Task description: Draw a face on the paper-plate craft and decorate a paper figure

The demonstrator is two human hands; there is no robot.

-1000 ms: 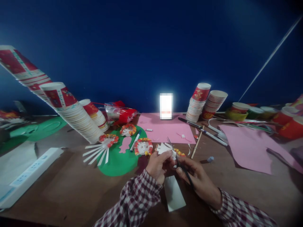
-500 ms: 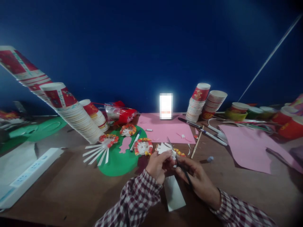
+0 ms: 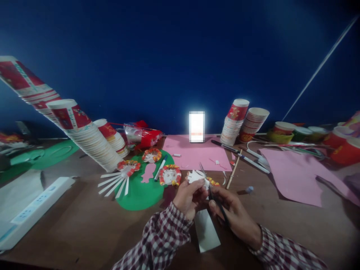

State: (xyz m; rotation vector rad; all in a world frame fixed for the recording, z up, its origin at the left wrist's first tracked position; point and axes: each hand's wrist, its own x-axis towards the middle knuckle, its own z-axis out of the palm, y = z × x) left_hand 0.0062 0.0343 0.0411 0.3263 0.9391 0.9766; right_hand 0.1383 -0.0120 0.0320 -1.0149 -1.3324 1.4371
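Between thumb and fingers, my left hand pinches a small white paper piece. My right hand is closed around the dark handles of a pair of scissors, whose blades point up and away beside the paper. Below my hands a white card strip lies on the table. Just beyond my fingers is a white paper cutout with a yellow and red piece by it. Left of my left hand rests a decorated paper face with a red and orange rim.
A green sheet bears a pink cutout and a marker. Paper cup stacks lean at left and stand at right. Pink paper lies by the wall. A power strip sits at left, a wooden stick at right.
My hands stay in nearly the same place, with the scissors shifted very slightly at the paper. Nothing has been taken up or let go.
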